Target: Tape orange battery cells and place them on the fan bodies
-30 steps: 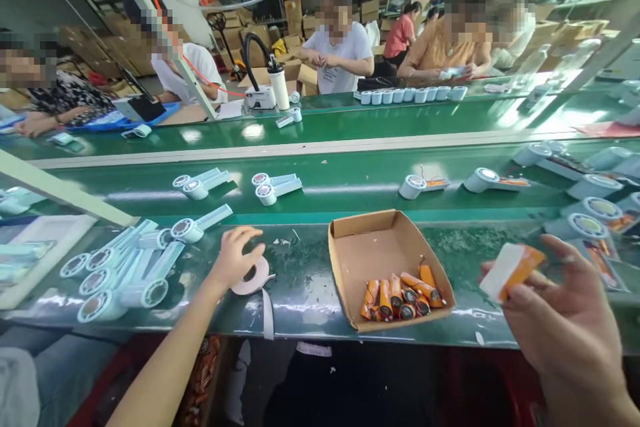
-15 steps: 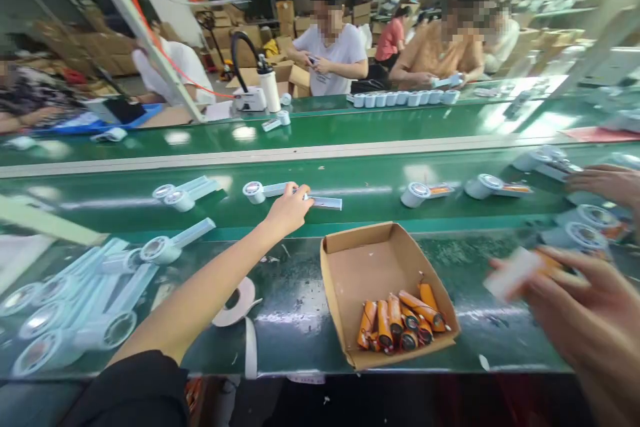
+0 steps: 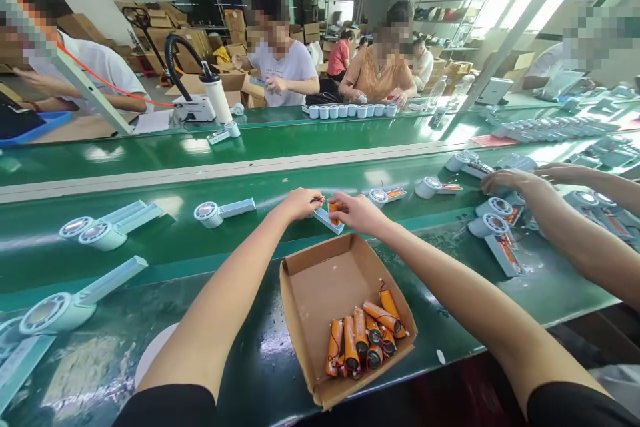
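Observation:
In front of me, my left hand [image 3: 303,203] is closed at the head end of a light-blue plastic housing [image 3: 330,221] with a straight open handle. Its fingers hide the round head, and a small dark piece shows at the fingertips. Pinched in my right hand [image 3: 357,212] is an orange cylindrical battery [image 3: 333,211], held right above the handle. Both hands nearly touch. Just below them a shallow cardboard box [image 3: 310,280] holds several orange batteries [image 3: 361,328] with thin wires.
Similar housings lie left [image 3: 103,233], near left [image 3: 60,310] and right [image 3: 429,187]; some right ones contain batteries. Another person's hands [image 3: 510,181] work at right. A white tape roll [image 3: 155,350] is partly under my left arm. Co-workers sit across the green belt [image 3: 270,140].
My right hand has come from the far right to my left hand, bringing the battery over the housing. My view has turned right, showing more of the neighbour's arms.

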{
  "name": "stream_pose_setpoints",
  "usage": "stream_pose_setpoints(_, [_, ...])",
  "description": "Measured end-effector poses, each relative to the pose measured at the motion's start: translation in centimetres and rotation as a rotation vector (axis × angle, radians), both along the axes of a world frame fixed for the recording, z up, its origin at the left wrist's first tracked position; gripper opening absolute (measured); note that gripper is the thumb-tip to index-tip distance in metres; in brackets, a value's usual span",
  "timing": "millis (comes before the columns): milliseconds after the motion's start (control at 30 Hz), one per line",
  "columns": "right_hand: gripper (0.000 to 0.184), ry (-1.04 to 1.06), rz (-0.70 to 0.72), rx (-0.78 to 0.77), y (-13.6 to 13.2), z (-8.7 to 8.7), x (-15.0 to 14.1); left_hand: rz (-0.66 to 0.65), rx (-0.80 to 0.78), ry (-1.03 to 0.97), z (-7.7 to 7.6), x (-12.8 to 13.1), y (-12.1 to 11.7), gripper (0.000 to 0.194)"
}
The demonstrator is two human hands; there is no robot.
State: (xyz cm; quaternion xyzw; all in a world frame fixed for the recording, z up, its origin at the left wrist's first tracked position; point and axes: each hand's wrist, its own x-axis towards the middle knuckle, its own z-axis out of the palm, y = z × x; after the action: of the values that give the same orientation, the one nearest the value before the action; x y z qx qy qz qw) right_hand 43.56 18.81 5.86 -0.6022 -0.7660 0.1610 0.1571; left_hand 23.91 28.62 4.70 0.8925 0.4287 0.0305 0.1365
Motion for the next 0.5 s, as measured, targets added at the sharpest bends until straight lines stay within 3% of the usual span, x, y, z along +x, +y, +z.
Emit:
stream_pose_setpoints(267, [0.047,-0.407,0.064,-0.124,1.0,3.0,-2.0,0.142,0.01,-0.054,0.2,2.0,-0.6,0.025])
stream_pose_setpoints(500, [0.036,-0.546,0.119,-0.183,1.0,2.4,-2.7,0.144,-0.051,-0.124,0.3,2.8,-1.2,0.023])
